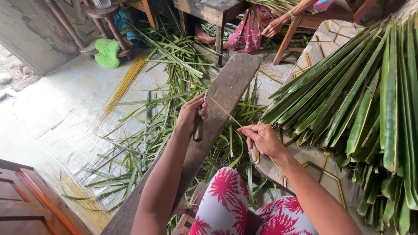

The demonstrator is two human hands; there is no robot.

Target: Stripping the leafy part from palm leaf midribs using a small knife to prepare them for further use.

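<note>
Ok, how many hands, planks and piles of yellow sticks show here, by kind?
Person's own hands: 2, the left hand in a grip on a dark-handled tool, the right hand pinching a thin pale leaf strip
Another person's hand: 1
Long weathered grey wooden plank: 1
Piles of thin yellow sticks: 2
Total: 6

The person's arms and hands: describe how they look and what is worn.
Both arms are bare up to the frame edge, with no sleeves showing. The left hand and right hand wear no gloves, and no rings, watch or bracelet can be seen. Below them, the legs are covered in white cloth with a pink-red palm-leaf print.
</note>
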